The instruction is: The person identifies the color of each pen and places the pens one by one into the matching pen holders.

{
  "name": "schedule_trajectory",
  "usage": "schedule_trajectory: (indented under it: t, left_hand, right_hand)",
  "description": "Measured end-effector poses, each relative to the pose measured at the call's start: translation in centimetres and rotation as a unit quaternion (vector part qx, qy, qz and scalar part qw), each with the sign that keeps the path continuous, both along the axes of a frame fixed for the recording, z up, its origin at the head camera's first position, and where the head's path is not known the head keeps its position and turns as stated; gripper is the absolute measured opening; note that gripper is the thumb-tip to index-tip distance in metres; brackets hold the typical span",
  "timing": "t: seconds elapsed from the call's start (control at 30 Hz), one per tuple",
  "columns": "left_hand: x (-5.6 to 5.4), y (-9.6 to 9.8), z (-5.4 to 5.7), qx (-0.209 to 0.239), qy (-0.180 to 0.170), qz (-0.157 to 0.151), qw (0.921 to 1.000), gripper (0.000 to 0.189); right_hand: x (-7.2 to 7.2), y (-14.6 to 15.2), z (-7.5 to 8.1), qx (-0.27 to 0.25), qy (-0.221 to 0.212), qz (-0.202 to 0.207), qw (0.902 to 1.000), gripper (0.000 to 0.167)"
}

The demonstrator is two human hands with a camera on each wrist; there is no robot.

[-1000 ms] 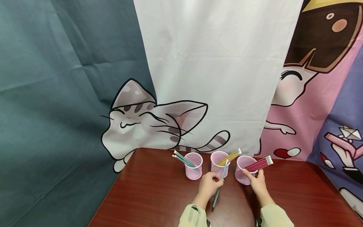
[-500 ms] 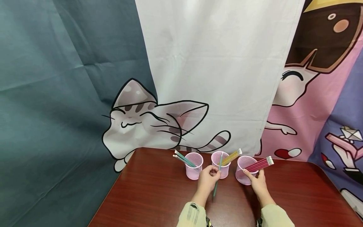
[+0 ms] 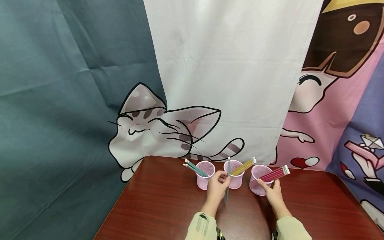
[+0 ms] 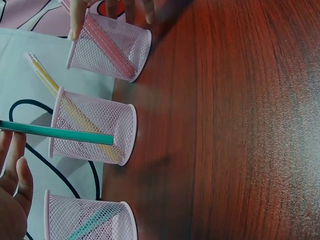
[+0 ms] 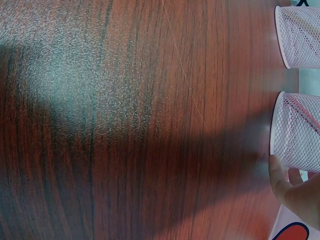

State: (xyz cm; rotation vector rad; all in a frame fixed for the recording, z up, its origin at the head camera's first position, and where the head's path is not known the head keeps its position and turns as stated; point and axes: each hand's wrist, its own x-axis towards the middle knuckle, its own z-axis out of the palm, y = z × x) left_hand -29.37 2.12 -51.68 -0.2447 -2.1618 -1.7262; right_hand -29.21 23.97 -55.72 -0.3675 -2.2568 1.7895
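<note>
My left hand (image 3: 216,187) pinches a green pencil (image 4: 65,133) between thumb and fingers. The pencil stands nearly upright in the head view, its eraser end up, in front of the gap between the left and middle cups. Two green pencils (image 3: 195,168) lean in the left pink mesh pencil cup (image 3: 204,183), and yellow pencils (image 3: 243,167) in the middle pencil cup (image 3: 237,182). My right hand (image 3: 272,193) grips the right pencil cup (image 3: 255,186), thumb near its rim and fingers along its side. Several red pencils (image 3: 273,174) lean out of that cup.
The three cups stand in a row near the back edge of a reddish-brown wooden table (image 3: 162,203). Behind it hangs a cloth backdrop (image 3: 234,83) with a cartoon cat and figure. The table's left edge slants toward me.
My left hand has moved a little left and up. The green pencil in it has swung from slanted to nearly upright. My right hand stays on the right cup.
</note>
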Motion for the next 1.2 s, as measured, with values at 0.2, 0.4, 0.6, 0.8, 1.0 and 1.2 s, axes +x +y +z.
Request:
schedule_trajectory:
  t: [0.2, 0.4, 0.6, 0.8, 1.0, 1.2]
  left_hand:
    - [-0.1, -0.2, 0.4, 0.008, 0.007, 0.013, 0.9999, 0.010]
    - [-0.2, -0.6, 0.9, 0.010, 0.015, 0.026, 0.9995, 0.009]
    - [-0.6, -0.8, 1.2, 0.016, 0.031, 0.033, 0.9988, 0.009]
    - [-0.8, -1.2, 1.5, 0.034, 0.045, 0.034, 0.9978, 0.011]
    - [-1.1, -1.7, 2.3, 0.057, 0.045, 0.035, 0.9967, 0.010]
    - [-1.4, -2.4, 3.4, 0.063, 0.042, 0.052, 0.9957, 0.011]
  right_hand:
    - [-0.1, 0.1, -0.2, -0.002, 0.001, 0.001, 1.0000, 0.073]
    - [0.0, 0.1, -0.1, 0.004, -0.004, 0.001, 1.0000, 0.073]
    - [-0.1, 0.1, 0.0, 0.006, -0.006, 0.000, 1.0000, 0.073]
    - [0.0, 0.1, 0.0, 0.004, -0.004, -0.001, 1.0000, 0.073]
    - [0.0, 0.1, -0.1, 0.004, -0.003, -0.001, 1.0000, 0.073]
    - [-0.1, 0.2, -0.2, 0.008, -0.003, 0.002, 1.0000, 0.074]
